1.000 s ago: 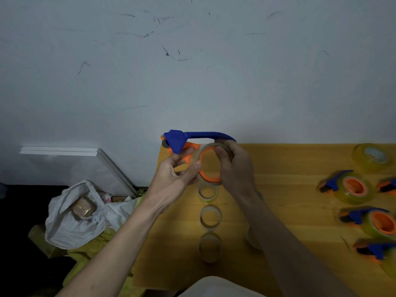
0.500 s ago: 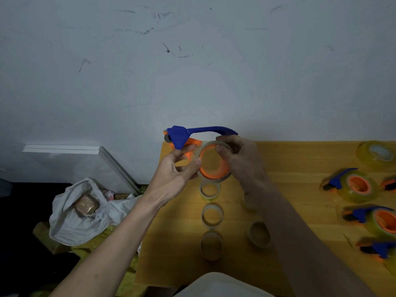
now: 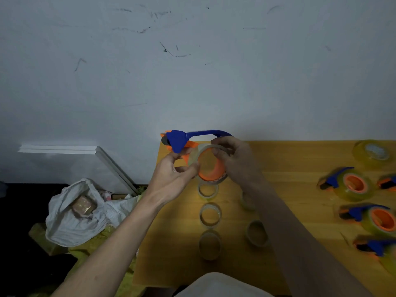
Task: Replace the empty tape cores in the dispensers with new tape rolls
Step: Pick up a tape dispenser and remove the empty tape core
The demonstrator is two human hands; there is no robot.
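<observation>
Blue and orange, the dispenser (image 3: pixel 188 140) is held up above the far left corner of the wooden table (image 3: pixel 285 159). The left hand (image 3: pixel 173 179) pinches its orange front; the right hand (image 3: pixel 235 161) curls round the tape core (image 3: pixel 211 166) on its hub. Three empty cores (image 3: pixel 210 215) line up on the table below, loaded dispensers (image 3: pixel 351 185) sit far right

Dim, flat light with a bluish cast on the wall (image 3: pixel 192 71). The counter (image 3: pixel 289 159) glows dull yellow, the floor at lower left nearly black. Soft blur throughout; the right arm (image 3: pixel 300 243) lies in shadow. Wide-angle bending toward the edges, perhaps slight.
</observation>
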